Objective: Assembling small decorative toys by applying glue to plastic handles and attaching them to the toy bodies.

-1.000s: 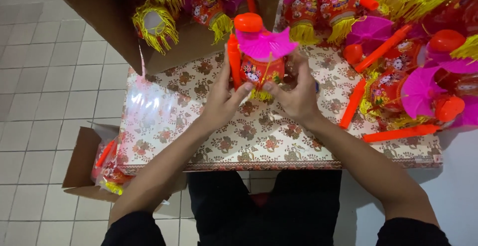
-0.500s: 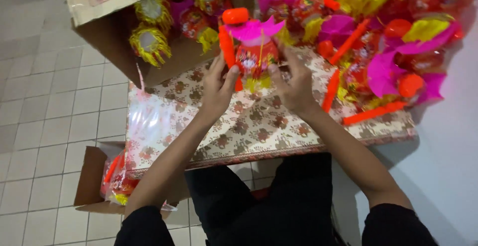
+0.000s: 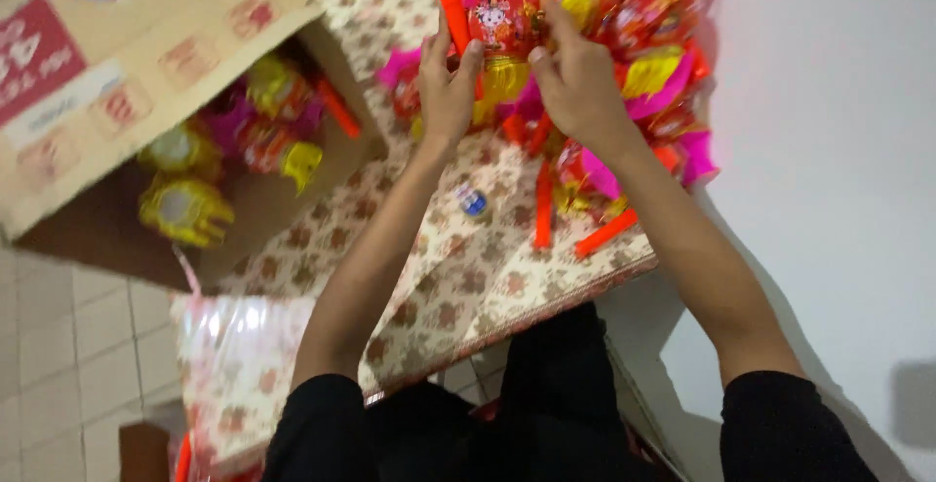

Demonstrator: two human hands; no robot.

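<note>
A small toy lantern (image 3: 499,29), red in the body with a pink top, an orange handle and yellow fringe, is held up between both hands above the table. My left hand (image 3: 444,87) grips its left side by the orange handle. My right hand (image 3: 575,77) pinches its right side near the top. Behind it lies a pile of similar pink, yellow and orange lanterns (image 3: 653,63).
A floral-patterned table (image 3: 458,277) lies below my arms, with a small blue-and-white object (image 3: 472,200) and loose orange sticks (image 3: 543,204) on it. An open cardboard box (image 3: 117,73) at left holds more lanterns. A clear plastic bag (image 3: 234,346) hangs off the near edge. A white wall is at right.
The view has swung so the table and box lie tilted to the left. Both hands have carried the lantern up and toward the pile at the far right.
</note>
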